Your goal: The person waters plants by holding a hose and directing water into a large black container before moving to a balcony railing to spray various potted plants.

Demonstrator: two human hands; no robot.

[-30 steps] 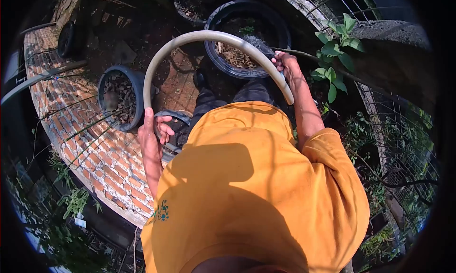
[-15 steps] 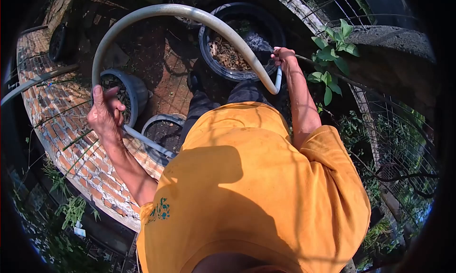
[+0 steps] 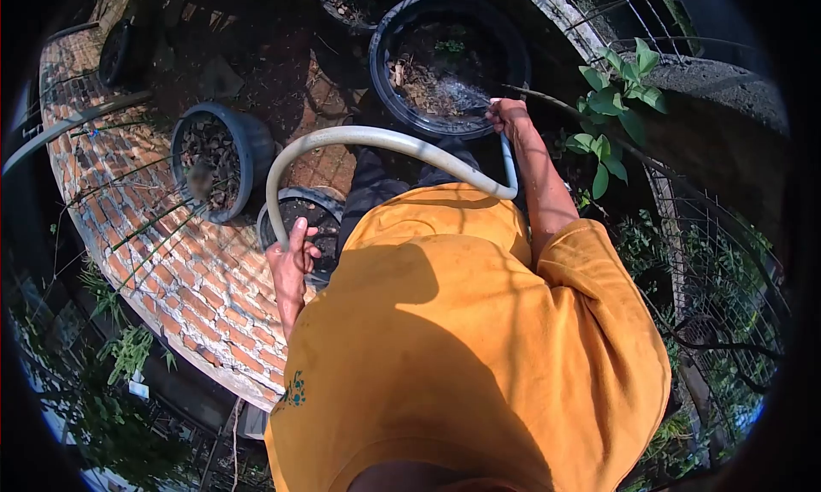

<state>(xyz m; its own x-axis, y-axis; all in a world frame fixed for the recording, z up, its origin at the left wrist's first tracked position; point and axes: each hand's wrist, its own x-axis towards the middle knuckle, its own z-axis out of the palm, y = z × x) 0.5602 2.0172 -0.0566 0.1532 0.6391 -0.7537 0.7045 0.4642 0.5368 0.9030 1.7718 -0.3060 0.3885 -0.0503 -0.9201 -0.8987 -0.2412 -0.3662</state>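
Note:
A pale hose (image 3: pixel 376 136) arcs between my two hands. My left hand (image 3: pixel 295 251) is closed around its lower left part, thumb pointing up, beside a small round pot (image 3: pixel 272 227). My right hand (image 3: pixel 508 114) grips the hose end at the near right rim of a large black tub (image 3: pixel 380 90). Water sprays from that end onto dry leaves and soil (image 3: pixel 419 85) in the tub. A small green plant (image 3: pixel 450 46) grows inside it.
A grey pot (image 3: pixel 258 154) with dry leaves stands at the left by a curved brick surface (image 3: pixel 162 269). Another pot (image 3: pixel 349 4) is at the top. A leafy branch (image 3: pixel 611 103) and wire fence (image 3: pixel 727 269) are on the right.
My left hand has moved right and down, and the hose arc has become lower and smaller. The spray now lands further left inside the tub.

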